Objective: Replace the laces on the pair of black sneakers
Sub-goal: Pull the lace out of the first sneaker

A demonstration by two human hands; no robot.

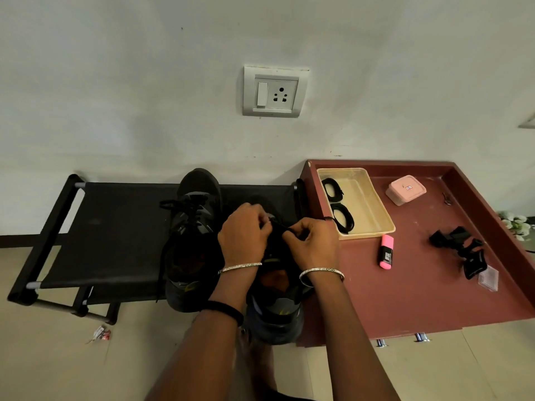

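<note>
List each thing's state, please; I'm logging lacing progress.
Left hand: pinches the lace.
Right hand: pinches the same lace.
Nearer sneaker: under both hands, lace mid-work.
Other sneaker: laced, untied, ends hanging loose.
Spare laces: coiled in the tray.
Highlighter: capped, lying flat.
Pink box: lid on.

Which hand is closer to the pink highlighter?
Right. The right hand pinches the lace just left of the highlighter; the left hand pinches it too, farther left.
</note>
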